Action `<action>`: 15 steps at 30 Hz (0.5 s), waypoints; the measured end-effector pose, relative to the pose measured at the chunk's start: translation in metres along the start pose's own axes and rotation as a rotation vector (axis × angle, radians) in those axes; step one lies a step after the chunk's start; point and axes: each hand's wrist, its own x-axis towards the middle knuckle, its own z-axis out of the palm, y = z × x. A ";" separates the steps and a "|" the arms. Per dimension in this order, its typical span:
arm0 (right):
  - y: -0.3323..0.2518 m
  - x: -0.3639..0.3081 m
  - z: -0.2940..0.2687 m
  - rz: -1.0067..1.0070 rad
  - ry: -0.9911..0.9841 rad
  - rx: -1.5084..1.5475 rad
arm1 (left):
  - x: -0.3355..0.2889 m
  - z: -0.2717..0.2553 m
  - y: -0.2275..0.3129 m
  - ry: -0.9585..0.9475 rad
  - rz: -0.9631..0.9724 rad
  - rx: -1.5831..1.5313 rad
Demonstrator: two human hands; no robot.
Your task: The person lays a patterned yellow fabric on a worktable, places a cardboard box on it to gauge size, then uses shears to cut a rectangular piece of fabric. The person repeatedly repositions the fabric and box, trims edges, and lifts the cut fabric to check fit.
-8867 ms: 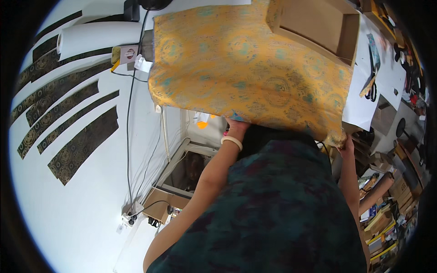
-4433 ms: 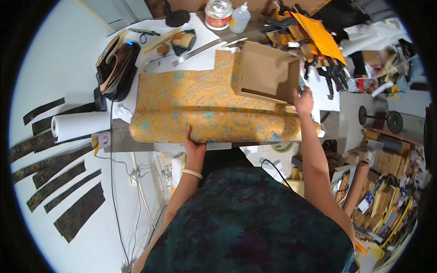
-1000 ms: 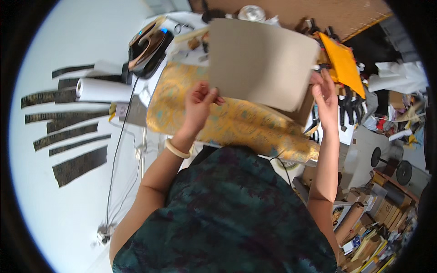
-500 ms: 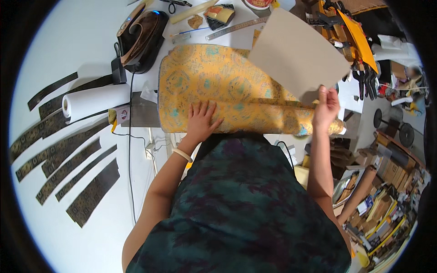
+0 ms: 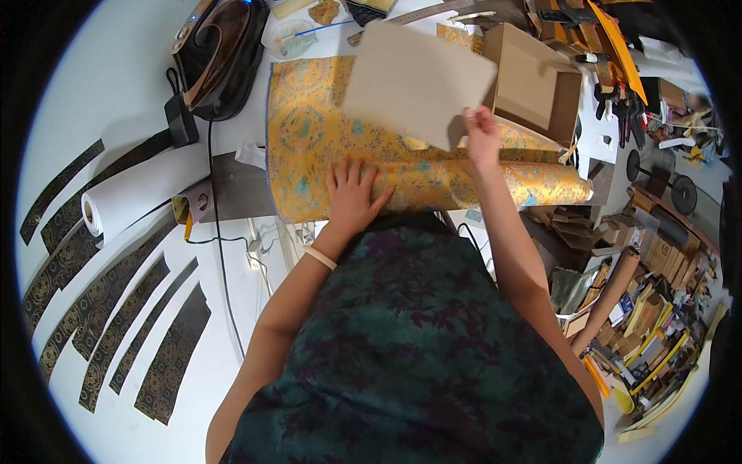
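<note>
Grey cardboard sheet [image 5: 417, 81]: flat, roughly rectangular, plain, held tilted above the far half of the yellow brocade fabric [image 5: 309, 139]. Fabric was golden yellow with round medallion patterns and turquoise flecks, spread on the worktable [image 5: 232, 185]; its near edge was rolled into a tube that ran off to the right.

Right hand [image 5: 481, 141]: fingers closed in a pinch on the sheet's lower right corner, carrying it clear of the cloth.

Left hand [image 5: 352, 197]: open, fingers spread, palm pressed flat on the rolled near edge of the fabric; pale bracelet at the wrist.

Open cardboard box [image 5: 533, 85] stood just beyond the sheet on the right. Steam iron [image 5: 216, 54] sat at the table's far left corner. White paper roll [image 5: 143, 193] lay left of the table, dark patterned strips [image 5: 116, 340] on the floor beside it.
</note>
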 end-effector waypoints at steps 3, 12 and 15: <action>0.040 -0.001 0.032 0.312 -0.201 -0.005 | 0.002 -0.003 0.002 0.037 0.005 -0.027; 0.077 -0.001 0.063 0.454 -0.306 -0.125 | -0.008 -0.028 -0.018 0.290 -0.163 -0.228; 0.075 0.003 0.060 0.513 -0.300 -0.054 | -0.015 -0.042 -0.003 0.316 0.018 -0.109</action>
